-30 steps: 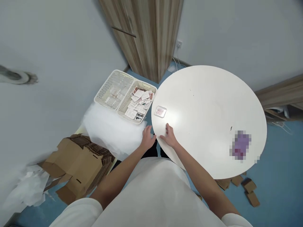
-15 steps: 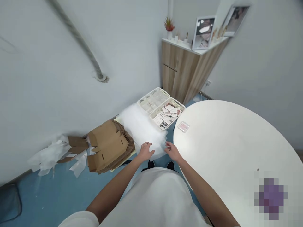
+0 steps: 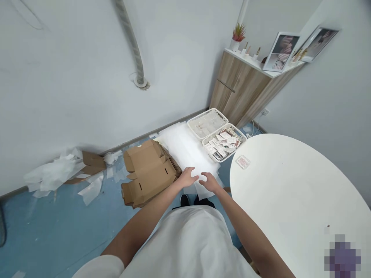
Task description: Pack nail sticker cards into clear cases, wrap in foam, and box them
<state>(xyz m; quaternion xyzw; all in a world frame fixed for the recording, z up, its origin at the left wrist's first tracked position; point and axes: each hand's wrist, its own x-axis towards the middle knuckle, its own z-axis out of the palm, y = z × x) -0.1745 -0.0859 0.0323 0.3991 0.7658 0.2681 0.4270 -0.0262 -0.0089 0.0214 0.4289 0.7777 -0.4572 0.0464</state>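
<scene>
My left hand [image 3: 188,177] and my right hand [image 3: 209,183] lie side by side on the near end of a stack of white foam sheets [image 3: 182,148], fingers stretched out flat. The stack runs away from me along the floor side. A pile of flattened brown cardboard boxes [image 3: 147,172] lies just left of my left hand. To the right stands a round white table [image 3: 292,193] with a small clear packet [image 3: 242,162] near its left edge.
Two white baskets [image 3: 216,133] sit beyond the foam, the nearer one [image 3: 224,144] full of small packets. Torn white paper and cardboard scraps [image 3: 66,172] litter the blue floor at left. A wooden cabinet [image 3: 243,90] stands in the corner.
The view has swung left and up from the table. My right hand left the table's edge and both hands have come together on the foam sheets.
</scene>
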